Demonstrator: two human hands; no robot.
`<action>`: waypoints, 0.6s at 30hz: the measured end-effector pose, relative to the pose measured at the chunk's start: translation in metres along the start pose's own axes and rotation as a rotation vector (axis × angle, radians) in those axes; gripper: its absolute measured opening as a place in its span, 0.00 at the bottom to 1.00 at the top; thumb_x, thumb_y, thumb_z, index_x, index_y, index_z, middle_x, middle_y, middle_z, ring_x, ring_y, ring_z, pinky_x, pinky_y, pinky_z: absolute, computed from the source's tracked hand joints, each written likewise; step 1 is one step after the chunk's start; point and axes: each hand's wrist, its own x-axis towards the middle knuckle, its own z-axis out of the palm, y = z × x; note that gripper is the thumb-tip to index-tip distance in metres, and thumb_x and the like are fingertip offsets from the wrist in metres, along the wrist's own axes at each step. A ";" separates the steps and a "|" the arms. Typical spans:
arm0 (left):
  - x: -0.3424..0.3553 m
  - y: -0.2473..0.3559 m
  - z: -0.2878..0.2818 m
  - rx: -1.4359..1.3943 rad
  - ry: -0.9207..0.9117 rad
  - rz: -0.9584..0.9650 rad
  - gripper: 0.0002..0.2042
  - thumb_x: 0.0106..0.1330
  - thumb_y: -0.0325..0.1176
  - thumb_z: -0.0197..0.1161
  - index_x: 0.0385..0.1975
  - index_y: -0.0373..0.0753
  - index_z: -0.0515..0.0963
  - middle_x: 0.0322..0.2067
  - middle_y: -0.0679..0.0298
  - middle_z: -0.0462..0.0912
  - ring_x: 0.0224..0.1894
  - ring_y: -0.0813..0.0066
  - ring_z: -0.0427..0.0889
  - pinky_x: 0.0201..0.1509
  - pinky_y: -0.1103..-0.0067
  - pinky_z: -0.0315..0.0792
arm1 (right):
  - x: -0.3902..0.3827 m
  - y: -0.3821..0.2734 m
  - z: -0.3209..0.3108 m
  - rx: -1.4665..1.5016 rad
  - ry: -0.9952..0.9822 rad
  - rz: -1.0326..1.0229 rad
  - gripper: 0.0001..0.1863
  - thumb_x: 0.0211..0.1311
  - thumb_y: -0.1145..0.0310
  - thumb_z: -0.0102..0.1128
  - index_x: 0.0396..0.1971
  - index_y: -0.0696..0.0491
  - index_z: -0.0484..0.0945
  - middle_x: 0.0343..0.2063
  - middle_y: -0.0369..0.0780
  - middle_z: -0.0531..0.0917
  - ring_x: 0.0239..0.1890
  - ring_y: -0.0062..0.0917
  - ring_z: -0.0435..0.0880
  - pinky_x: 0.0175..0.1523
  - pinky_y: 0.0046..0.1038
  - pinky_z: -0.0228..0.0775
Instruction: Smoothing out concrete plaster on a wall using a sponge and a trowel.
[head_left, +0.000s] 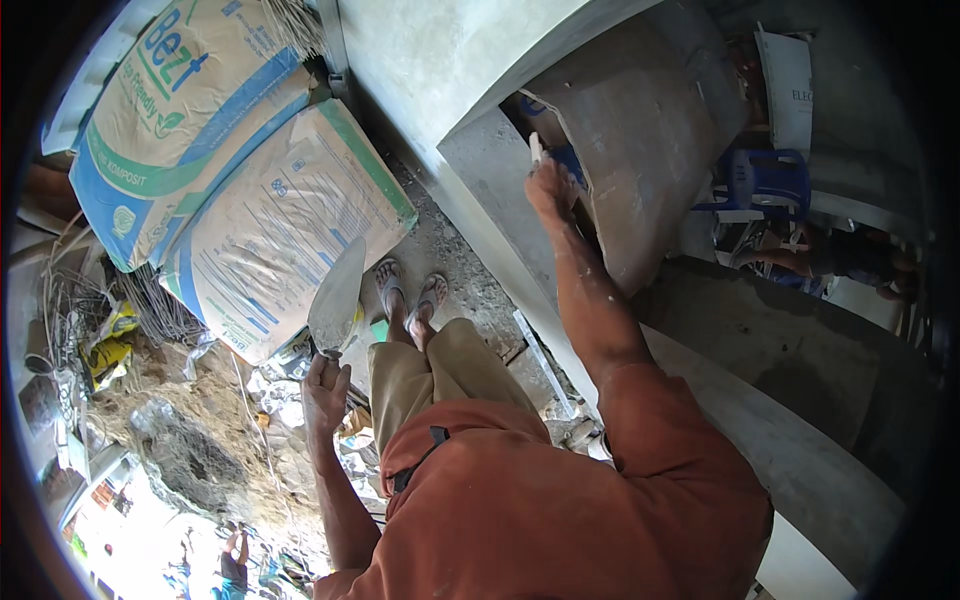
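Note:
My left hand (326,395) grips a flat grey metal trowel (335,295) at its lower end; the blade rises beside a printed sack (255,230). My right arm reaches up to the right. There my right hand (550,185) is closed on a pale, stick-like object (535,146), beside a brownish-grey board (640,150) with a ragged edge, against a grey plastered ledge (490,200). Something blue behind that hand is partly hidden. My sandalled feet (410,300) stand on gritty concrete (430,240) below.
More stacked sacks (170,120), wire bundles (165,310) and rubble (190,450) lie left. A pale wall (440,50) rises ahead. A blue plastic chair (770,180) and a person (850,258) are at right, another person (232,565) at lower left. A metal strip (545,365) lies near my feet.

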 end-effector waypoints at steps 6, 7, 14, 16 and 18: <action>-0.002 -0.008 -0.002 -0.009 0.017 -0.009 0.11 0.58 0.30 0.62 0.39 0.34 0.76 0.24 0.56 0.78 0.24 0.71 0.72 0.32 0.73 0.70 | -0.024 -0.043 -0.005 -0.137 -0.137 -0.295 0.20 0.65 0.56 0.48 0.53 0.47 0.73 0.41 0.48 0.82 0.47 0.44 0.79 0.53 0.46 0.67; -0.002 -0.005 -0.002 -0.008 0.018 -0.008 0.11 0.58 0.30 0.62 0.39 0.34 0.76 0.24 0.56 0.78 0.24 0.71 0.72 0.32 0.73 0.70 | -0.020 -0.046 -0.016 -0.129 -0.120 -0.185 0.20 0.65 0.57 0.48 0.54 0.46 0.73 0.40 0.47 0.82 0.47 0.44 0.79 0.52 0.46 0.67; 0.004 -0.007 0.000 0.037 0.028 0.061 0.11 0.59 0.31 0.62 0.38 0.33 0.75 0.24 0.55 0.78 0.23 0.70 0.72 0.31 0.72 0.70 | -0.002 -0.038 0.014 -0.129 -0.018 -0.369 0.12 0.62 0.61 0.48 0.42 0.48 0.77 0.40 0.46 0.82 0.47 0.45 0.80 0.48 0.45 0.69; 0.001 -0.009 -0.003 0.056 0.014 0.029 0.11 0.59 0.31 0.62 0.38 0.33 0.75 0.25 0.55 0.79 0.24 0.70 0.72 0.32 0.72 0.70 | -0.019 -0.050 0.009 -0.078 -0.071 -0.488 0.12 0.62 0.61 0.50 0.42 0.47 0.77 0.40 0.46 0.82 0.46 0.44 0.80 0.49 0.45 0.69; -0.001 -0.008 -0.005 0.047 0.019 0.025 0.11 0.59 0.31 0.62 0.38 0.34 0.75 0.24 0.55 0.78 0.23 0.69 0.72 0.32 0.72 0.70 | -0.009 -0.049 0.005 -0.063 -0.007 -0.337 0.13 0.62 0.60 0.51 0.42 0.46 0.77 0.40 0.46 0.82 0.46 0.44 0.80 0.50 0.45 0.68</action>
